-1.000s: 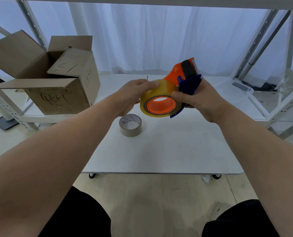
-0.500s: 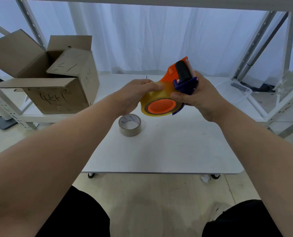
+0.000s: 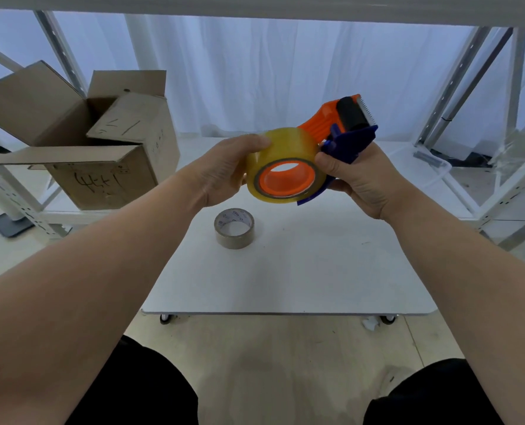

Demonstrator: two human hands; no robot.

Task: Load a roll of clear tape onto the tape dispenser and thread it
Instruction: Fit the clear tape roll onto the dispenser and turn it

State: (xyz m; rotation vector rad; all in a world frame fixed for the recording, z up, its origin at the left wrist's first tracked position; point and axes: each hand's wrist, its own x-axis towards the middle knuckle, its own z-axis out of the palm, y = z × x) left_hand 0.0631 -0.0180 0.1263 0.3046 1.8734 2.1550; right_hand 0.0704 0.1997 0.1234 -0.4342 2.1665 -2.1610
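Note:
An orange and blue tape dispenser (image 3: 344, 124) is held up above the white table (image 3: 316, 271). A roll of clear yellowish tape (image 3: 281, 148) sits on its orange hub. My left hand (image 3: 224, 170) grips the roll from the left, fingers curled over its top. My right hand (image 3: 356, 176) holds the dispenser's blue frame from the right, thumb against the roll's edge. The black roller and toothed blade point up and to the right. Any loose end of tape cannot be made out.
A second, brownish tape roll (image 3: 234, 227) lies flat on the table below my hands. An open cardboard box (image 3: 101, 154) stands on a shelf at the left. White metal racking (image 3: 485, 118) rises at the right, white curtains behind.
Both hands have turned the dispenser, so its roller and blade now point further up and right. The roll's orange hub faces me more squarely.

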